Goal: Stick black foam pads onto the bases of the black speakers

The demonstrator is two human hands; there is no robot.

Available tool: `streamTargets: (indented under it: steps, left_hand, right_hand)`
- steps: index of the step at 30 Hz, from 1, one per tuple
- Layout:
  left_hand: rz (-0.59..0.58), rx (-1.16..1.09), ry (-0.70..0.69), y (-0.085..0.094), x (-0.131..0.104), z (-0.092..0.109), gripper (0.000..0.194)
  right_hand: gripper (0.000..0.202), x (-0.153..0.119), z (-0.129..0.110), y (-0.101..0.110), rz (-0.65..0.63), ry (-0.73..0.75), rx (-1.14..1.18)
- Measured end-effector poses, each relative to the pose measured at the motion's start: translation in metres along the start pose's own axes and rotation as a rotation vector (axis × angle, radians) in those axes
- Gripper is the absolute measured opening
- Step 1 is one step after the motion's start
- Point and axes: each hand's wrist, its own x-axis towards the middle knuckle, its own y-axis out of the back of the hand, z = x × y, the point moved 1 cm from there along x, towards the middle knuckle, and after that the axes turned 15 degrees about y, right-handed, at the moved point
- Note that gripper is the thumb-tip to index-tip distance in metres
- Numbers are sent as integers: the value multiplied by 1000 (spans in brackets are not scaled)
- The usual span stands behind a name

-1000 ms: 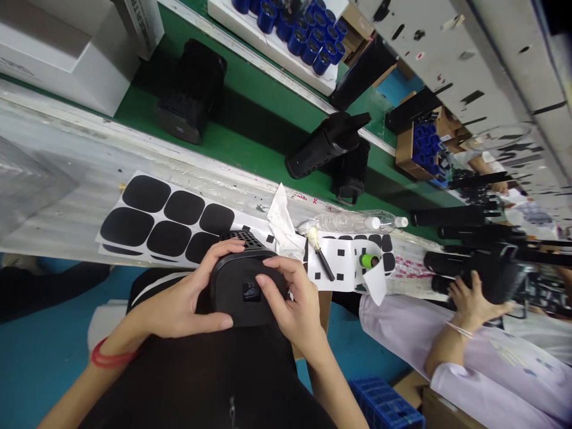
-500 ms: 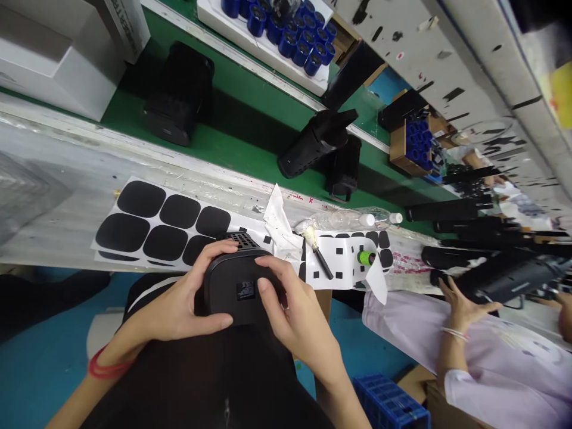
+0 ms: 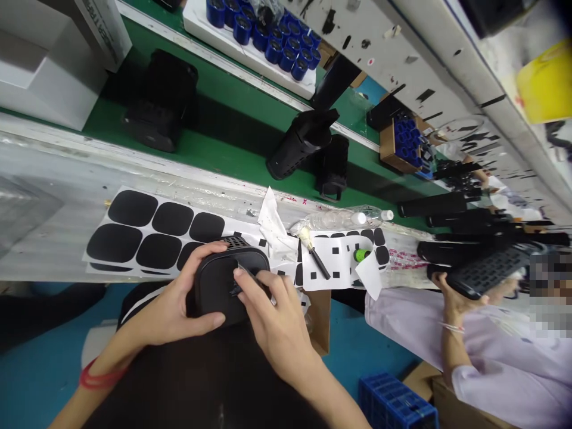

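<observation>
A black rounded casing (image 3: pixel 213 286) with a perforated side rests upright over my lap, its flat end facing me. My left hand (image 3: pixel 179 307) grips its left side, fingers over the top edge and thumb along the lower face. The fingers of my right hand (image 3: pixel 272 316) pinch a small dark piece, probably a label or film, lifted from the face; its far part is crumpled. Beyond the casing lie a sheet of large black rounded stickers (image 3: pixel 139 245) and a white sheet with small black squares (image 3: pixel 333 259).
A dark-handled brush (image 3: pixel 319 262), clear bottles (image 3: pixel 333 219) and a green roll (image 3: pixel 361 255) lie on the bench. Black housings (image 3: pixel 295 149) stand on the green belt (image 3: pixel 232 128). At the right, a person (image 3: pixel 415 316) holds another black housing. A blue crate (image 3: pixel 395 402) is on the floor.
My right hand has moved left across the casing's face and closed on the small dark piece, which now stands off the surface. The person at the right has turned their housing.
</observation>
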Motion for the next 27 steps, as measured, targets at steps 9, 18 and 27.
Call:
streamTargets:
  steps: [9,18,27]
  left_hand:
    - [29,-101,45,-1,-1,1,83]
    - [209,-397,173,-12,18,18,31]
    - [254,-433,230,-15,13,24,33]
  right_hand:
    - [130,-3,31,-10,-131,-393,734]
    - [55,13,30,-21,158,-540,1216]
    - [25,25,39,-20,193,-522,1204]
